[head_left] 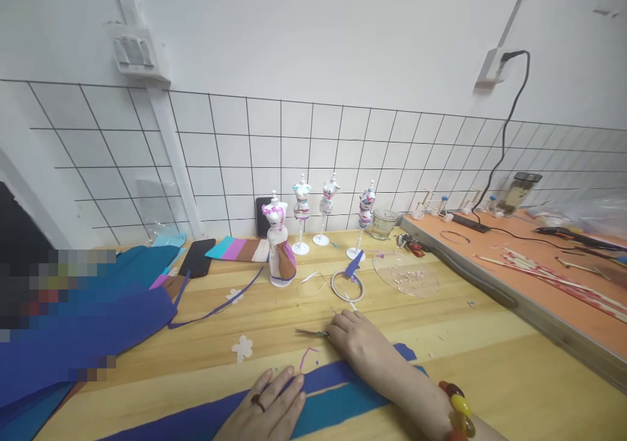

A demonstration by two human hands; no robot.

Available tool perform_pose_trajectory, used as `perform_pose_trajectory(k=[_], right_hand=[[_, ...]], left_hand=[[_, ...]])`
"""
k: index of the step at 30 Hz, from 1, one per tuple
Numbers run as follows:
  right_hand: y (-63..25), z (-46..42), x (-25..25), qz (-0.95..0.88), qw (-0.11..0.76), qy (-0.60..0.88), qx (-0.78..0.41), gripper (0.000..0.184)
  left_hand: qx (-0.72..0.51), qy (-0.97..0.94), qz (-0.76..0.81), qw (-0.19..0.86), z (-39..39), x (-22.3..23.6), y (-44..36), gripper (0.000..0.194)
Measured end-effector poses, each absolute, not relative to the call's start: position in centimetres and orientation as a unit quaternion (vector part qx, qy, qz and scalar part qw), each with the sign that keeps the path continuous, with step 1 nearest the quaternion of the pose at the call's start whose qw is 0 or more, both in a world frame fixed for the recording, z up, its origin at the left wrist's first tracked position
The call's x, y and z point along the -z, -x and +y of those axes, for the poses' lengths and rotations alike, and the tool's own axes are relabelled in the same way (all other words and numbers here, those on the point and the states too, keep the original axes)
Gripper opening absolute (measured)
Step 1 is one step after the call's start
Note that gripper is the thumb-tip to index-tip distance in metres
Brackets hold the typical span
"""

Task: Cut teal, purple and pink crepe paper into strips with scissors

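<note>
My left hand (269,405) lies with its fingers stretched out, pressing on a dark blue strip (196,418) of thin paper or cloth. Beside that strip runs a teal strip (337,407) with an uneven edge. Over the table, my right hand (360,346) is curled around the handles of small scissors (312,332), whose blades point left. The handles are hidden under my fingers. A thin pink scrap (304,359) lies between my hands. White flower-shaped cutouts (241,348) are on the wood to the left.
Several small white dress-form mannequins stand near the tiled wall; the front one (277,232) wears a brown-and-white skirt. A tape roll (347,286), a plastic disc with beads (406,275) and a glass bowl (384,223) are near them. Blue sheets (132,323) and a phone (200,258) lie left.
</note>
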State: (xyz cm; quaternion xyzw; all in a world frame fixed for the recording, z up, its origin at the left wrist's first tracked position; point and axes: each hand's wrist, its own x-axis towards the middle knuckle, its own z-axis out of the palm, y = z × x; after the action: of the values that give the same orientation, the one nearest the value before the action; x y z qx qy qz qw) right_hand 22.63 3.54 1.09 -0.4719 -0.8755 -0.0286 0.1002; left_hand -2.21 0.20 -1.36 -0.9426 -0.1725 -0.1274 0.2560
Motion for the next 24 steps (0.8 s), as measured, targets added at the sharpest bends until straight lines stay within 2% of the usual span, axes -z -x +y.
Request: perform_pose_trajectory(k=[5,9,14,20,24], right_hand=[[-22.9,2.7,-1.8,-0.861,0.117,0.495,0.002,0.025],[-23.9,2.8,-1.9,-0.863,0.106,0.493,-0.040,0.025],[-25.9,3.8,-2.2,-0.799,0.133,0.587,0.011,0.034],[-26.0,3.7,-2.0,-0.809,0.127,0.573,-0.047,0.033],[-27.2,4.6,-1.6,-0.748,0.153,0.645,0.004,0.037]], left_hand=[[0.119,0.946,-0.186,0.237,0.1,1.5,2.4,0.033],[0.115,0.954,-0.198,0.191,0.0,1.6,2.5,0.036],[0.118,0.960,-0.213,0.137,0.0,1.7,2.5,0.043],[0.122,0.958,-0.212,0.149,0.0,1.8,2.5,0.042],[0.118,0.957,-0.209,0.160,-0.1,1.5,2.5,0.040]])
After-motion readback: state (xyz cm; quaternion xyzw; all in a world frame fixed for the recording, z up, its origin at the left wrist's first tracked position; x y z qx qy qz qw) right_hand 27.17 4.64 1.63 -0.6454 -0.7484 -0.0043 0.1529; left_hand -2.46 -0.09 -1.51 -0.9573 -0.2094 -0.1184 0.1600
